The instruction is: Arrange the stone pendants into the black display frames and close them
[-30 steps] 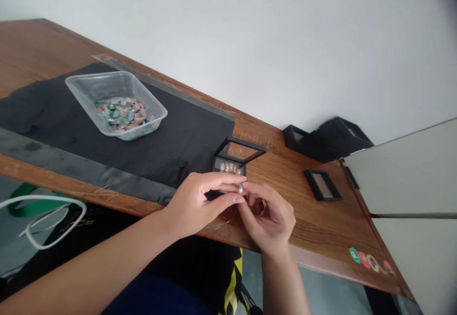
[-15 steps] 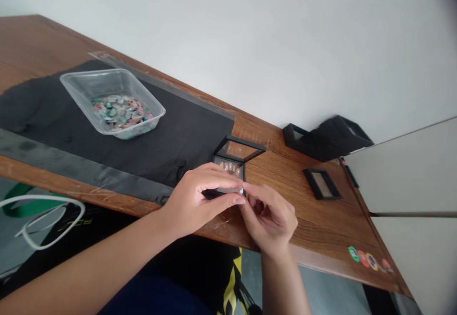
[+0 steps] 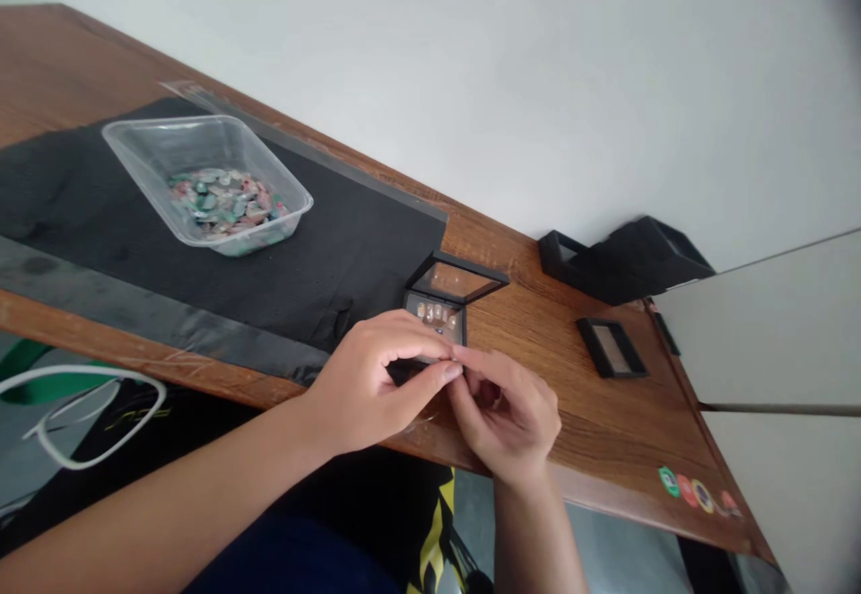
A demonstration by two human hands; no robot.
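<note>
Closed in over the small pale piece (image 3: 456, 361) since half a second ago, leaving barely a glint showing at the near edge of the open black case (image 3: 471, 268). Pinching it between thumb and forefinger with the left hand (image 3: 367, 379); apparently pinching it too with the right hand (image 3: 508, 406), tip to tip. Impossible to tell how firmly. Probably light, stiff and slick, perhaps brittle; best taken by the side edges, without pressing the face. Inside the case, a row of small glossy pieces (image 3: 437, 314). Right of the case, a small black frame (image 3: 592, 347); left of it, on a black mat (image 3: 363, 235), a clear tub (image 3: 296, 208) of mixed coloured bits (image 3: 225, 199). Beyond the case, farther right, stacked black boxes (image 3: 605, 266). Hidden: most of the held piece, then the right hand's curled fingers, then the case's near part. Cut off: both forearms. Hard to make out: single bits in the tub.
</note>
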